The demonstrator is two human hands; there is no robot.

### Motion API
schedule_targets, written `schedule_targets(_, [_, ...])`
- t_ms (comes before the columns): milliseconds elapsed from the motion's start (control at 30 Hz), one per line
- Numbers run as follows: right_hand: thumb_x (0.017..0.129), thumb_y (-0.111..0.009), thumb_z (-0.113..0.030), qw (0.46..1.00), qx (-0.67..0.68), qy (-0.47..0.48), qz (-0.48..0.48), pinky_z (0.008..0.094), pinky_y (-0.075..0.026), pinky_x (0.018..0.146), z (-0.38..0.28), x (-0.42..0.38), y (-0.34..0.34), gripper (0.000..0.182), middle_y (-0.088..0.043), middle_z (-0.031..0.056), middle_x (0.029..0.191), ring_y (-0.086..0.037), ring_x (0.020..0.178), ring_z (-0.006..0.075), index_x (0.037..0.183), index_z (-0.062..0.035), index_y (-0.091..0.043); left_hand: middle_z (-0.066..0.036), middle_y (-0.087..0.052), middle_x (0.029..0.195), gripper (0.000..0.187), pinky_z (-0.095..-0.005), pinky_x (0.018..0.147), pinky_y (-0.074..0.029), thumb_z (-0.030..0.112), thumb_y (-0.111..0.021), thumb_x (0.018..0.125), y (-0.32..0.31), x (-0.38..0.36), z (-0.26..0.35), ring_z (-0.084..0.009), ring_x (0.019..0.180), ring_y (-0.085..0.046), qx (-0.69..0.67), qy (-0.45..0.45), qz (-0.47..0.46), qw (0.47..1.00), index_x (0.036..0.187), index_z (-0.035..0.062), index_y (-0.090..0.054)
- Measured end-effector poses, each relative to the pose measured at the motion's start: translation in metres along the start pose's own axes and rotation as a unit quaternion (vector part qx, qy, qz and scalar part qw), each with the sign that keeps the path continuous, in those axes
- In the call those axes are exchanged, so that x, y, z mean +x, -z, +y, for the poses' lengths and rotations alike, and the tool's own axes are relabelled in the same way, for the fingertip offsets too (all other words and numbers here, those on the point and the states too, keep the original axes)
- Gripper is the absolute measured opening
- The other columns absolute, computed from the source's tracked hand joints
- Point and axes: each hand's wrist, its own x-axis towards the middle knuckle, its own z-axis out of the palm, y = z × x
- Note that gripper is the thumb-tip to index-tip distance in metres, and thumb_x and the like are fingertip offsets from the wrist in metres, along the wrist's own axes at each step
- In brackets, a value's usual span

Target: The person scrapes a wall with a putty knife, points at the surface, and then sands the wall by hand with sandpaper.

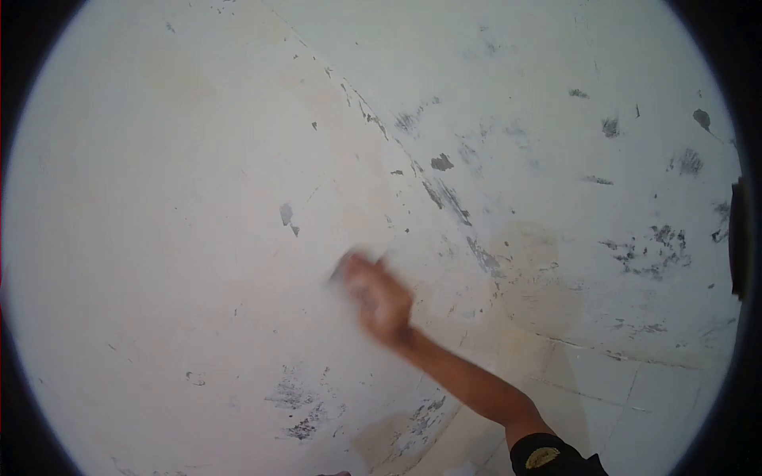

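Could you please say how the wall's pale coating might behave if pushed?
The pale coating may be brittle, given its ragged dark patches. It could flake most readily along the jagged diagonal line, while the smoother left area would likely hold better.

No readable text; one gold emblem on a black sleeve.
The only label-like mark in sight is a rounded gold emblem [543, 458] on the person's short black sleeve [573, 458], near the bottom edge of the view, toward the right. It sits tilted on the cloth, its left end lower than its right, and stands out brightly against the dark fabric. Darker markings run across the gold; they may be lettering or part of a design, but they are too small and indistinct to tell which. No word, brand or number can be made out from them.
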Motion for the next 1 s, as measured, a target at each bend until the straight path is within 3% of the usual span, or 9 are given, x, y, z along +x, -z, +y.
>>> schedule_targets(100, [0.098, -0.064, -0.011, 0.957, 0.039, 0.219, -0.189, 0.0366, -0.063, 0.084, -0.038, -0.044, -0.002, 0.013, -0.073, 0.0129, 0.123, -0.075, 0.097, 0.0223, 0.107, -0.0075, -0.071, -0.023, -0.070, 0.087, 0.022, -0.0401, 0.070, -0.053, 0.019, -0.063, 0.100, -0.006, 0.011, 0.002, -0.0342, 0.073, -0.067, 0.002, -0.009, -0.009, 1.000, 0.102, -0.0031, -0.066])
schedule_targets(167, [0.096, -0.067, -0.012, 0.934, 0.001, 0.293, -0.204, 0.0355, -0.064, 0.081, -0.003, -0.039, 0.007, 0.007, -0.074, 0.0115, 0.121, -0.073, 0.107, 0.0183, 0.099, -0.0074, -0.072, -0.023, -0.070, 0.087, 0.022, -0.0402, 0.070, -0.052, 0.019, -0.063, 0.100, -0.006, 0.011, 0.004, -0.0341, 0.073, -0.067, 0.005, -0.014, -0.014, 1.000, 0.103, -0.0033, -0.066])
schedule_targets(300, [0.094, -0.061, 0.002, 1.000, -0.006, -0.028, 0.010, 0.0369, -0.063, 0.084, 0.042, 0.035, 0.041, 0.010, -0.072, 0.0169, 0.121, -0.073, 0.108, 0.0268, 0.101, 0.0002, -0.068, -0.024, -0.069, 0.085, 0.023, -0.0407, 0.068, -0.052, 0.019, -0.062, 0.101, -0.006, 0.007, 0.002, -0.0348, 0.072, -0.066, 0.008, -0.014, -0.003, 1.000, 0.102, -0.0034, -0.065])
schedule_targets(400, [0.092, -0.064, 0.001, 1.000, 0.021, -0.019, -0.003, 0.0383, -0.061, 0.089, 0.015, -0.010, 0.008, 0.009, -0.072, 0.0176, 0.121, -0.072, 0.111, 0.0308, 0.100, -0.0007, -0.068, -0.024, -0.068, 0.084, 0.023, -0.0410, 0.068, -0.051, 0.020, -0.062, 0.101, -0.004, 0.012, 0.007, -0.0353, 0.072, -0.066, 0.005, -0.029, 0.022, 0.999, 0.102, -0.0033, -0.065])
schedule_targets(567, [0.096, -0.061, -0.005, 0.949, 0.033, 0.228, -0.215, 0.0359, -0.062, 0.088, -0.013, -0.025, 0.011, 0.014, -0.072, 0.0119, 0.125, -0.074, 0.103, 0.0226, 0.104, -0.0054, -0.072, -0.023, -0.068, 0.084, 0.024, -0.0403, 0.067, -0.051, 0.020, -0.062, 0.101, -0.004, 0.023, 0.010, -0.0345, 0.069, -0.063, -0.009, -0.055, 0.042, 0.998, 0.100, -0.0033, -0.064])
schedule_targets(733, [0.096, -0.059, -0.002, 0.996, -0.021, -0.045, 0.079, 0.0368, -0.063, 0.083, 0.038, 0.038, 0.022, 0.018, -0.075, 0.0146, 0.113, -0.075, 0.097, 0.0211, 0.108, -0.0026, -0.071, -0.021, -0.067, 0.082, 0.027, -0.0383, 0.066, -0.051, 0.023, -0.063, 0.102, 0.000, 0.007, 0.007, -0.0306, 0.067, -0.062, -0.005, -0.017, 0.045, 0.999, 0.098, -0.0034, -0.065])
schedule_targets(867, [0.096, -0.062, -0.005, 0.968, 0.070, 0.135, -0.197, 0.0384, -0.058, 0.098, -0.040, -0.038, -0.011, 0.026, -0.073, 0.0107, 0.123, -0.071, 0.112, 0.0213, 0.121, -0.0058, -0.070, -0.019, -0.067, 0.080, 0.028, -0.0372, 0.066, -0.050, 0.024, -0.064, 0.101, -0.006, 0.014, 0.007, -0.0280, 0.067, -0.062, -0.013, -0.013, 0.046, 0.999, 0.098, -0.0036, -0.065])
schedule_targets(900, [0.096, -0.062, -0.007, 0.944, 0.116, 0.234, -0.200, 0.0382, -0.062, 0.088, -0.044, -0.037, -0.008, 0.023, -0.074, 0.0107, 0.119, -0.075, 0.098, 0.0200, 0.118, -0.0047, -0.069, -0.019, -0.067, 0.080, 0.028, -0.0372, 0.066, -0.050, 0.024, -0.064, 0.101, -0.006, 0.013, 0.007, -0.0280, 0.067, -0.062, -0.009, -0.012, 0.044, 0.999, 0.098, -0.0036, -0.065])
schedule_targets(1000, [0.094, -0.058, 0.004, 0.964, -0.027, 0.223, -0.140, 0.0356, -0.062, 0.087, 0.018, 0.004, 0.015, 0.015, -0.072, 0.0127, 0.124, -0.073, 0.105, 0.0240, 0.098, -0.0066, -0.068, -0.019, -0.067, 0.081, 0.027, -0.0368, 0.066, -0.050, 0.023, -0.064, 0.101, -0.001, 0.010, 0.003, -0.0279, 0.067, -0.062, -0.001, -0.024, 0.041, 0.999, 0.098, -0.0038, -0.065])
